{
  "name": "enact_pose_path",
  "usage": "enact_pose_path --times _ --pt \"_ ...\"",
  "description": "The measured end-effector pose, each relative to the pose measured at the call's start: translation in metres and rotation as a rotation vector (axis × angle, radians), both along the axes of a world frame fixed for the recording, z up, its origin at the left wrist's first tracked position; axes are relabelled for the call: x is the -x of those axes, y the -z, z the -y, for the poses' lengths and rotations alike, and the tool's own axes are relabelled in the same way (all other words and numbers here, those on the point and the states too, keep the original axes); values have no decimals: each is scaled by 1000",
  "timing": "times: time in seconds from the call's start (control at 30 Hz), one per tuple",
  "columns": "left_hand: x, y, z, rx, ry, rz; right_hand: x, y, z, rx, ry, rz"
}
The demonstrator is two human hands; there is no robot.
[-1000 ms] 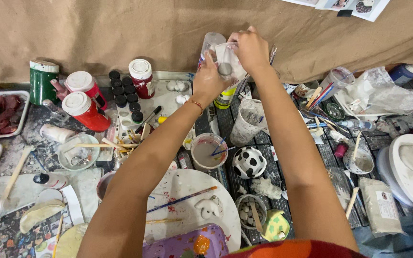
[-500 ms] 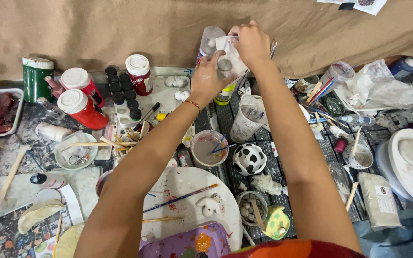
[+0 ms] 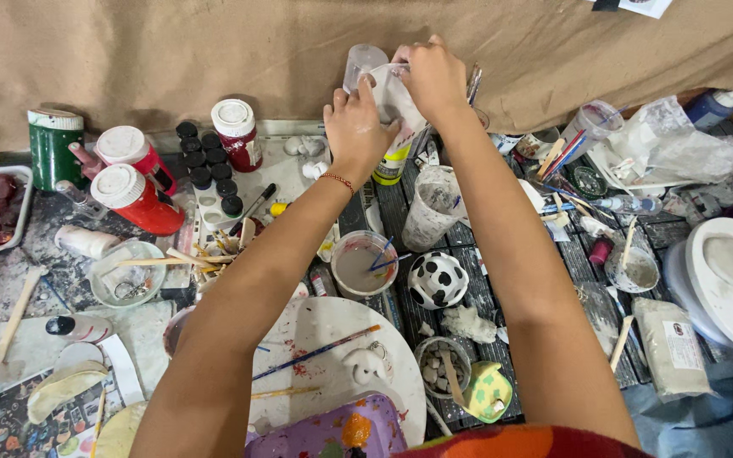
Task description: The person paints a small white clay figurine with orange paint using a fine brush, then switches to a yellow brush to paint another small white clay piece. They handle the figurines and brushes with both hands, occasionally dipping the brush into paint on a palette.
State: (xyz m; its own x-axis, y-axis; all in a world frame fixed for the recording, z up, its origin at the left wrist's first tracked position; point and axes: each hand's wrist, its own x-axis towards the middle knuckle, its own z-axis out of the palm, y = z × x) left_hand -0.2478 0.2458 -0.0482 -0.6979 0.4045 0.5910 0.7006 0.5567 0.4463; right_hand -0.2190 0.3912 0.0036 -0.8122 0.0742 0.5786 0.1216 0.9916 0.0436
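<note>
Clear plastic squeeze bottle [image 3: 390, 97] stood tilted at the far edge | right hand [image 3: 431, 76] clamped on its top | left hand [image 3: 355, 127] cupped its lower side, nearer | fingers wrapped tight

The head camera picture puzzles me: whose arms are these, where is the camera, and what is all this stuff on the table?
There is no machine here. A person wears a camera on the head, so it looks down along both bare arms to a crowded craft table.

Both hands reach to the far edge, by a brown paper backdrop. The left hand and right hand together grip a small clear plastic container with white contents; I cannot tell exactly what it is.

Below lie red paint jars with white lids, a green jar, a set of small black-capped pots, a black-and-white spotted ceramic piece, a cup of grey water holding brushes, and a white round palette with a blue-handled brush.
</note>
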Motion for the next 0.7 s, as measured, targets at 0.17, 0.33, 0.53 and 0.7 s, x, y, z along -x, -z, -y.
enact_pose_path --times 0.17,0.33,0.53,0.7 --pt "0 0 3 -45 31 51 -3 2 0 80 31 17" --pt "6 0 8 -169 37 215 -2 3 -2 129 70 37" --pt "14 12 11 -112 344 44 5 6 -6 53 15 27" --pt "13 18 11 -95 330 14 2 6 -6 97 59 55"
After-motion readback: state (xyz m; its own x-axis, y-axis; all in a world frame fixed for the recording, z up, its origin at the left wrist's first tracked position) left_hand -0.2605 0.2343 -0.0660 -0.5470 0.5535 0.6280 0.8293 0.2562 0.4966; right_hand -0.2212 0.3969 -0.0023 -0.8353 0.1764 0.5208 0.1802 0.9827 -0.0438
